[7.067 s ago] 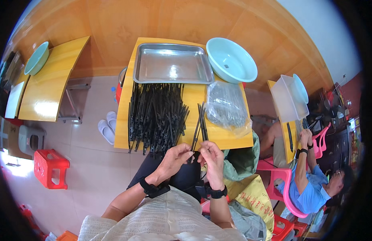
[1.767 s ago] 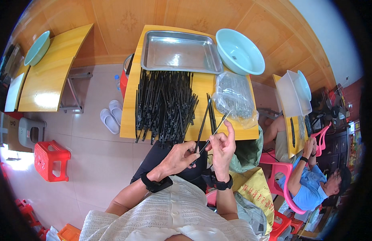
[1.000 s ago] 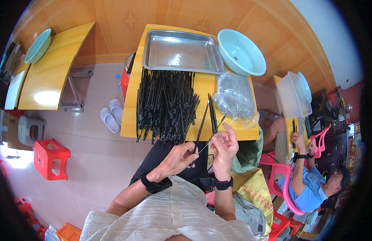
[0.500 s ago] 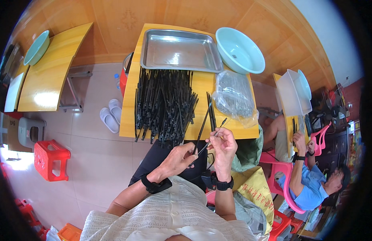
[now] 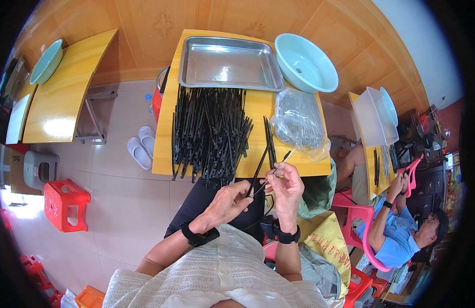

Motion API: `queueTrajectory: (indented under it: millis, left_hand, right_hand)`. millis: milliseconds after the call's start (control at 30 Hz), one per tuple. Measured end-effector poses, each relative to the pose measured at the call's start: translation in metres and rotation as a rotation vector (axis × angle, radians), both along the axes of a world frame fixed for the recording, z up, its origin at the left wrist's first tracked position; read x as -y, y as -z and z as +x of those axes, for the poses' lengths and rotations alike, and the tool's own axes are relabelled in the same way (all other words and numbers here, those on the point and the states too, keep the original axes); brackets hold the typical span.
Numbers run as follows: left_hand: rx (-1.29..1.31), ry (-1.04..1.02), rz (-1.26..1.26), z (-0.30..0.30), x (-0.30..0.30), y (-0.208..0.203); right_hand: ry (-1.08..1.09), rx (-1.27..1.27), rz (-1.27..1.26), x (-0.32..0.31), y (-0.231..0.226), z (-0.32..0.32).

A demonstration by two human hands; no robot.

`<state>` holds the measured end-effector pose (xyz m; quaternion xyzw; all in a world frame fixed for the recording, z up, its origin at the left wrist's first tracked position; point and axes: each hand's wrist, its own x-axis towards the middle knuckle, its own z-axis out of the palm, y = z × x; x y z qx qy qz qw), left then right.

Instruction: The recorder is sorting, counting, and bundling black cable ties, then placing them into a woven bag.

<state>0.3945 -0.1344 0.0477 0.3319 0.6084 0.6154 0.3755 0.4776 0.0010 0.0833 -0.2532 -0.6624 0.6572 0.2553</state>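
Observation:
My left hand (image 5: pixel 226 203) is closed around the lower end of a long black strip (image 5: pixel 259 163), which slants up and to the right over the table's front edge. Beside it, the fingers of my right hand (image 5: pixel 285 191) pinch a thin dark rod (image 5: pixel 283 159). The rod's lower end meets the strip near my left fingertips; whether it goes inside cannot be made out. A few loose black strips (image 5: pixel 271 146) lie just beyond my hands. Left of them spreads a thick pile of black strips (image 5: pixel 209 133), and to the right sits a clear plastic bag (image 5: pixel 300 120) of thin metallic pieces.
A steel tray (image 5: pixel 231 84) and a pale green basin (image 5: pixel 306 64) stand at the back of the yellow table (image 5: pixel 164 146). On the right, a co-worker in a blue shirt (image 5: pixel 396 246) sits at another table. A red stool (image 5: pixel 66 203) and white slippers (image 5: pixel 140 153) are at left.
My hands keep nearly the same place and hold; my right hand has shifted very slightly. The co-worker's hands have drawn back from their table, showing black strips there.

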Motion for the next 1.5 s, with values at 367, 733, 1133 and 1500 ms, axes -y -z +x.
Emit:
queueTrajectory:
  millis: [367,733,1133,1500]
  left_hand:
    - [0.083,-0.008,0.031,0.003,-0.001,0.003]
    - [0.253,0.057,0.031,0.002,-0.003,0.000]
    - [0.125,0.051,-0.104,0.001,-0.004,-0.011]
    - [-0.059,-0.125,-0.100,0.013,-0.008,-0.003]
  right_hand:
    - [-0.061,-0.003,-0.044,-0.001,-0.006,0.004]
    - [-0.077,-0.022,-0.113,-0.002,-0.009,0.004]
    - [-0.069,0.005,-0.009,-0.003,0.002,0.006]
    - [-0.012,-0.005,0.108,0.003,0.005,0.002]
